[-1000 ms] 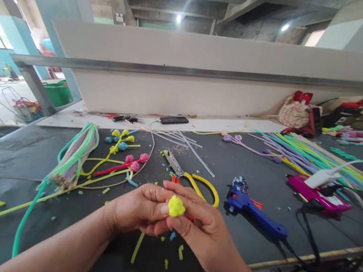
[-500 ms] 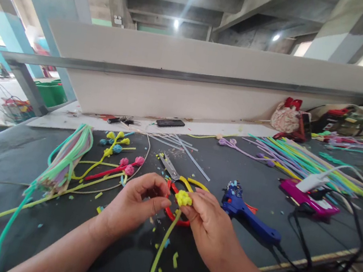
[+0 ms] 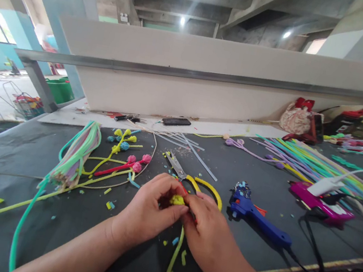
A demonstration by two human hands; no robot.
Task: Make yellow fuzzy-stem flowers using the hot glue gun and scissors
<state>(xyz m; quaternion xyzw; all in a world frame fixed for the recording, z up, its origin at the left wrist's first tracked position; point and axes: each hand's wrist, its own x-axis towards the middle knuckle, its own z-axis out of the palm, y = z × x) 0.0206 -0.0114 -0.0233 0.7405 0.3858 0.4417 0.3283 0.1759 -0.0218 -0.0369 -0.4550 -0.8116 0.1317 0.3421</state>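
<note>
My left hand (image 3: 145,213) pinches a small yellow pipe-cleaner flower (image 3: 177,200) between thumb and curled fingers. My right hand (image 3: 209,229) grips it from the other side, its fingertips touching the left thumb. Part of the flower is covered by the fingers. Its yellow-green stem (image 3: 174,255) hangs down below the hands towards the table edge. Just beyond them lie scissors (image 3: 176,165) with red and yellow handles, partly hidden by my hands. To the right, a blue glue gun (image 3: 258,219) rests on the dark table.
A tied bundle of pipe cleaners (image 3: 77,155) lies left, beside finished yellow, blue and pink sprigs (image 3: 124,145). Loose coloured pipe cleaners (image 3: 296,160) spread at the back right, near a magenta power strip (image 3: 321,203). Small yellow and blue scraps dot the dark tabletop (image 3: 95,233).
My left hand has closed onto the yellow flower, where before only the right held it. Both hands are now together. The view has shifted slightly left.
</note>
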